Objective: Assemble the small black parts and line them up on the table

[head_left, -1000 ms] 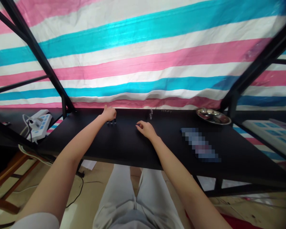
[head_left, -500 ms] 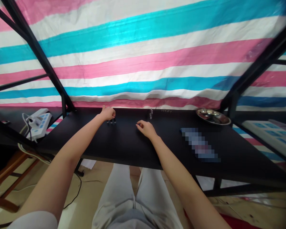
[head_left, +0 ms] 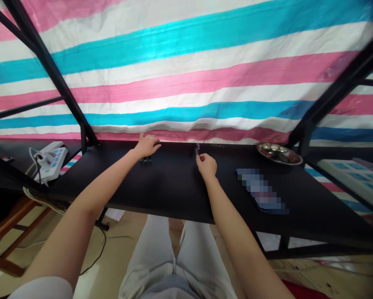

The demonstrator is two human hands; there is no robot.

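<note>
My left hand (head_left: pixel 147 146) hovers over a few small dark upright pieces (head_left: pixel 145 160) near the back of the black table (head_left: pixel 170 187), fingers curled loosely with one pointing right. My right hand (head_left: pixel 207 165) sits right of centre, fingertips pinched close to a small clear item (head_left: pixel 197 148) standing on the table. Whether the pinch touches or holds it is too small to tell. A short row of tiny dark pieces (head_left: pixel 217 145) lies just beyond.
A metal dish (head_left: pixel 279 153) stands at the back right. A blurred flat object (head_left: pixel 261 190) lies to the right of my right hand. A white power strip (head_left: pixel 50 161) with cables sits on the left. Black frame bars rise on both sides before a striped tarp.
My right hand moved right and back, from the table's middle toward the small clear item. My left hand shifted slightly back and right over the dark pieces.
</note>
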